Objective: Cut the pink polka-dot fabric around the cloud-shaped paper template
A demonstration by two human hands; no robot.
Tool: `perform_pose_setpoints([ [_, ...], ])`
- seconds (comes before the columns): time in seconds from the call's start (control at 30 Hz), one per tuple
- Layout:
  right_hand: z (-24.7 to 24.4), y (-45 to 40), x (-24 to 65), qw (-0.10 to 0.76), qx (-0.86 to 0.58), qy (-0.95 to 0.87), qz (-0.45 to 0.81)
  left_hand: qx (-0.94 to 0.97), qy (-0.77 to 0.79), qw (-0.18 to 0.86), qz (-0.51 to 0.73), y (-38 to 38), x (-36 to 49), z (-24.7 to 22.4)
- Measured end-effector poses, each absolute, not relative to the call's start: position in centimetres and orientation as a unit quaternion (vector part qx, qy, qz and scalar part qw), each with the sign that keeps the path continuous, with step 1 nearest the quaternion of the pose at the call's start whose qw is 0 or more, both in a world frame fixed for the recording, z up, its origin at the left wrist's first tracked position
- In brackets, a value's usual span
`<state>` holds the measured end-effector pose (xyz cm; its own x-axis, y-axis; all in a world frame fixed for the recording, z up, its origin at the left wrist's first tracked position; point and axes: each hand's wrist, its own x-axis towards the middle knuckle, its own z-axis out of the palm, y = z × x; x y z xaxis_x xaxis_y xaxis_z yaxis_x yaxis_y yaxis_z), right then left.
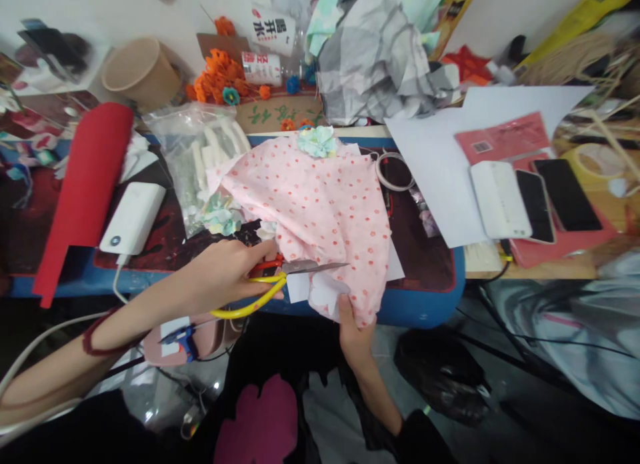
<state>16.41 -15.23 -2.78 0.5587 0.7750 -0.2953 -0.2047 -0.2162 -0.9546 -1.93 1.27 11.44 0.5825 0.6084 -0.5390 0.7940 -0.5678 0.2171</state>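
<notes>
In my left hand (240, 271) is a pair of scissors (300, 269) with yellow and red handles. Their blades point right across the lower part of a pink cloth (325, 197) with red dots. My right hand (357, 331) pinches the cloth's lower edge, thumb on top, against a small piece of white paper (327, 291). The rest of the cloth lies loosely over the blue-edged table (425, 304). A pale green fabric flower (319, 142) sits on its far edge, and another fabric flower (221, 214) is at its left.
Left of the cloth are a plastic bag of white rolls (200, 151), a white power bank (133, 217) and a red sheet (87, 191). Right are a wire coil (395, 171), white paper (435, 151) and phones (567, 194). A blue glue gun (185, 344) lies below the table.
</notes>
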Motion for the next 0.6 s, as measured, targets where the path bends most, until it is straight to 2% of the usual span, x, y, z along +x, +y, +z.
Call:
perform_pose_setpoints([
  [0.43, -3.0, -14.9, 16.4, 0.599, -0.628, -0.166, 0.469, 0.865, 0.408, 0.242, -0.160, 2.7, -1.9, 12.6],
  [0.6, -2.9, -14.7, 18.0, 0.615, -0.575, -0.127, 0.524, 0.884, 0.407, 0.195, -0.122, 3.3, -3.1, 13.4],
])
